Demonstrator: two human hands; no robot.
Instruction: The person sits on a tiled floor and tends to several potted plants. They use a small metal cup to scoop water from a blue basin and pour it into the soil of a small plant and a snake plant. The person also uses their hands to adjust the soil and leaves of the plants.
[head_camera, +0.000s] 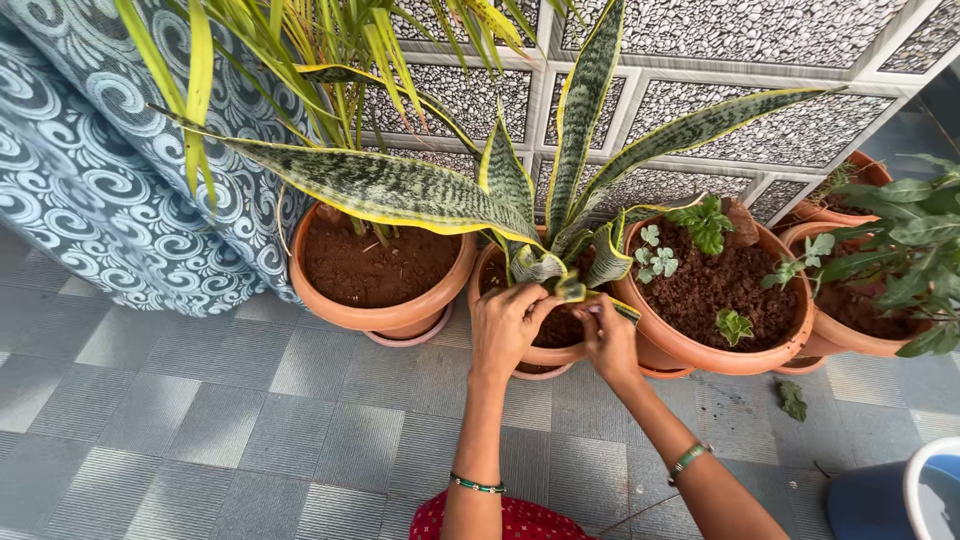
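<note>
Open: grey tiled floor (200, 420) in front of the pots.
Blocked: snake plant leaves (400, 190), neighbouring terracotta pots (380, 315), patterned curtain (90, 180) at left.

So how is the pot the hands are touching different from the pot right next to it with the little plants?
The middle pot holds one plant with long, stiff, striped leaves that have yellow edges; the right pot holds a few tiny green sprouts. The middle pot looks smaller, the right pot wider. Both hands, left and right, reach into the middle pot; nobody touches the right pot. Both are orange-brown, round and filled with brown soil.
</note>
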